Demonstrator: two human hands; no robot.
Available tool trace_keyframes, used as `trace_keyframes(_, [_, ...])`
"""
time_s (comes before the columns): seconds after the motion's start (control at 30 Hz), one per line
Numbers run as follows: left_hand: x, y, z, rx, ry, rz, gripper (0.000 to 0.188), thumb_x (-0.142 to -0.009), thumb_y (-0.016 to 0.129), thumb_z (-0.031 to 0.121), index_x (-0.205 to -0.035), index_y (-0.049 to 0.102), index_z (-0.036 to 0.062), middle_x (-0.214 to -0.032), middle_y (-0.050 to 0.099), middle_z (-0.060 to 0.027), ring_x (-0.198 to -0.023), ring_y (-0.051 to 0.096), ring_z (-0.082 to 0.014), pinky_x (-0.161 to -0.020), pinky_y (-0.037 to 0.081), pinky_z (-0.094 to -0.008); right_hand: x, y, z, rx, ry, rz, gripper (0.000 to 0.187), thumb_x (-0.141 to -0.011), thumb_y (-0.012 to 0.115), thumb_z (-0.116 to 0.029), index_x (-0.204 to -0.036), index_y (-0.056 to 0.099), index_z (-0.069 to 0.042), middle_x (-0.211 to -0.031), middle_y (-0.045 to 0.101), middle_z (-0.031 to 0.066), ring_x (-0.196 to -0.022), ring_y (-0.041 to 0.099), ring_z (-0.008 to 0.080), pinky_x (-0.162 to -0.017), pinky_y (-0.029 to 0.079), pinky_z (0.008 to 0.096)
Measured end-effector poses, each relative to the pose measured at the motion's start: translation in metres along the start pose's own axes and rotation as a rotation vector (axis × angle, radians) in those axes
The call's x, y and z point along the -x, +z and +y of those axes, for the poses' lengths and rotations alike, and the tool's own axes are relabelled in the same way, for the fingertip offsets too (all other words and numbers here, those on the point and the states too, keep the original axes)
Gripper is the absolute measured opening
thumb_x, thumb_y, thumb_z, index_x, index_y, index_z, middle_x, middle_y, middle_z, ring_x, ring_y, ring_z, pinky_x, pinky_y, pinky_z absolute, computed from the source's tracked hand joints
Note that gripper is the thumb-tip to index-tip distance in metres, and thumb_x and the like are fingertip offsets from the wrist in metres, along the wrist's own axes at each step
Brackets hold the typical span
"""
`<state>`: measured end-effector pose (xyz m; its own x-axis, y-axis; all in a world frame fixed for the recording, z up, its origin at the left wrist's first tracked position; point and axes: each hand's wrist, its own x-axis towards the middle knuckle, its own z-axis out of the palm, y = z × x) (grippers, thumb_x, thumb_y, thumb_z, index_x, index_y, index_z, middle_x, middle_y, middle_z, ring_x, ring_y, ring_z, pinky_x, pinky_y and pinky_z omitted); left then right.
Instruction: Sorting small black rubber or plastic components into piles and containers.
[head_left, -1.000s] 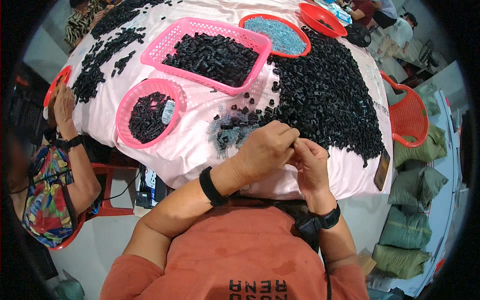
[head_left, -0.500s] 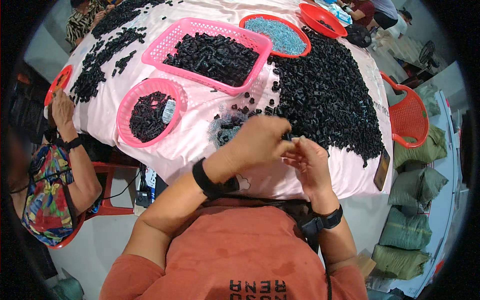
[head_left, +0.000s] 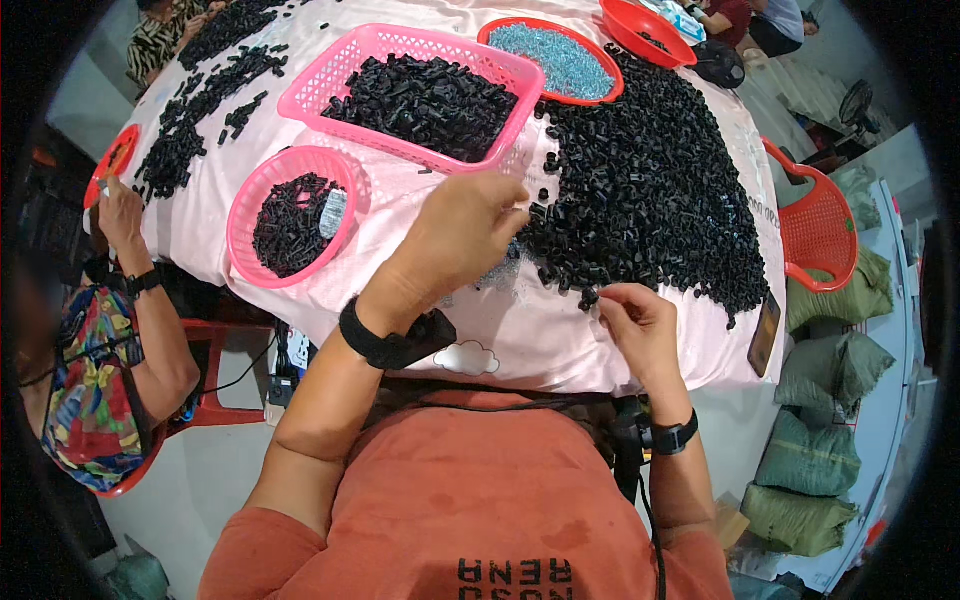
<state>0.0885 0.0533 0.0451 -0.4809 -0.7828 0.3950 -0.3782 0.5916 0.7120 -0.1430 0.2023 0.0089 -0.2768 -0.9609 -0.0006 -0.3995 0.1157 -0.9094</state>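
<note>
My left hand is over the table in front of the pink rectangular basket, its fingers curled together. Whatever it may hold is hidden. Below its fingertips lies a scatter of small clear pieces, partly covered by the hand. At the near edge of a large heap of small black plastic pieces, my right hand pinches a small black plastic piece between thumb and forefinger. Longer black parts fill the rectangular basket. A round pink basket to the left holds thin black parts and a silvery packet.
A red tray of clear bluish pieces and a red bowl stand at the back. A phone lies at the right edge, near a red chair and stacked sacks. On the left, another person's hand works.
My hands were together over the table's near part. Now they are apart: the left has moved up and left toward the rectangular basket, and the right is at the black heap's edge.
</note>
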Motion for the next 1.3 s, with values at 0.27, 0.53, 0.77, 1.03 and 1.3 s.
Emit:
trace_keyframes(0.27, [0.002,-0.003,0.001,-0.033,0.057,-0.180,0.012,-0.082,0.068,0.010,-0.089,0.069,0.0005,-0.078,0.067,-0.0173,-0.071,0.066,-0.0314,-0.067,0.051,-0.0380,-0.001,0.014,-0.018,0.412,-0.304,0.022,0.019,-0.077,0.074,-0.002,-0.095,0.068,0.000,-0.076,0.059,0.0112,-0.064,0.062,0.0211,-0.059,0.050,0.0306])
trace_keyframes(0.53, [0.006,-0.011,-0.002,-0.042,0.032,-0.231,0.013,-0.082,0.068,0.011,-0.089,0.069,0.0014,-0.078,0.066,-0.0180,-0.071,0.065,-0.0325,-0.066,0.050,-0.0390,-0.005,0.025,-0.015,0.390,-0.348,0.049,0.022,-0.076,0.075,-0.003,-0.097,0.068,-0.001,-0.076,0.059,0.0107,-0.061,0.062,0.0232,-0.056,0.049,0.0314])
trace_keyframes(0.77, [0.006,-0.014,-0.007,-0.162,-0.044,-0.495,0.010,-0.073,0.066,0.009,-0.080,0.070,0.0024,-0.080,0.066,-0.0187,-0.078,0.065,-0.0367,-0.072,0.051,-0.0434,-0.008,0.032,-0.017,0.411,-0.365,0.095,0.014,-0.077,0.072,-0.001,-0.089,0.064,0.000,-0.080,0.057,0.0117,-0.061,0.059,0.0237,-0.057,0.049,0.0327])
trace_keyframes(1.03, [0.024,0.016,-0.001,-0.259,0.156,-0.529,0.007,-0.072,0.064,0.005,-0.077,0.068,0.0069,-0.084,0.062,-0.0125,-0.085,0.063,-0.0351,-0.074,0.051,-0.0447,-0.013,0.036,-0.006,0.302,-0.349,0.167,0.011,-0.083,0.066,0.002,-0.091,0.059,0.000,-0.082,0.060,0.0121,-0.064,0.061,0.0225,-0.057,0.049,0.0299])
trace_keyframes(1.3, [0.031,0.025,0.004,-0.343,0.187,-0.381,0.007,-0.078,0.060,0.003,-0.080,0.066,0.0044,-0.086,0.061,-0.0130,-0.086,0.063,-0.0359,-0.073,0.051,-0.0468,-0.014,0.027,-0.013,-0.425,0.068,0.100,0.011,-0.096,0.057,0.000,-0.107,0.058,0.000,-0.093,0.068,0.0076,-0.072,0.066,0.0110,-0.064,0.054,0.0220])
